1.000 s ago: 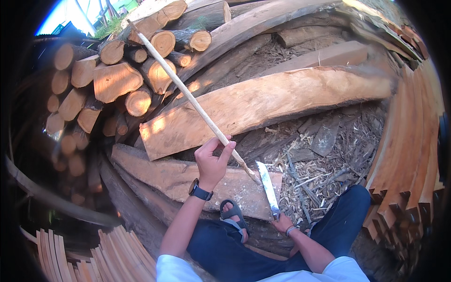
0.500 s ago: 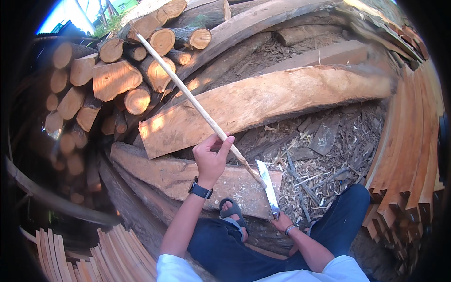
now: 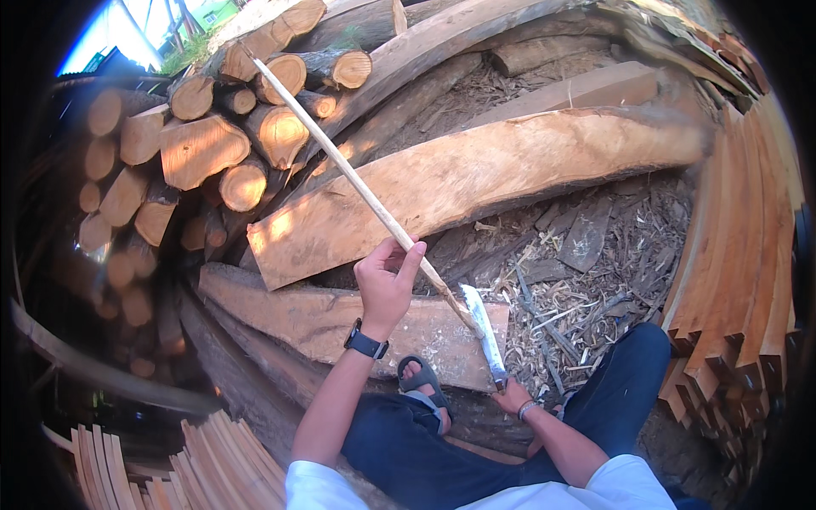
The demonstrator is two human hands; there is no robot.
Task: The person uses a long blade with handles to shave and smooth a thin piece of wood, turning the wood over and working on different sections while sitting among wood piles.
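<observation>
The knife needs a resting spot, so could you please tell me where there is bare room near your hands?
The flat plank under the stick is bare left of the left hand. The broad slab above it is also bare. Right of the knife in the right hand, chips and shavings crowd the ground.

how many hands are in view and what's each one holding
2. The left hand is raised at centre, gripping a long pale stick. The right hand is lower right, holding a knife whose blade meets the stick's lower end.
</observation>
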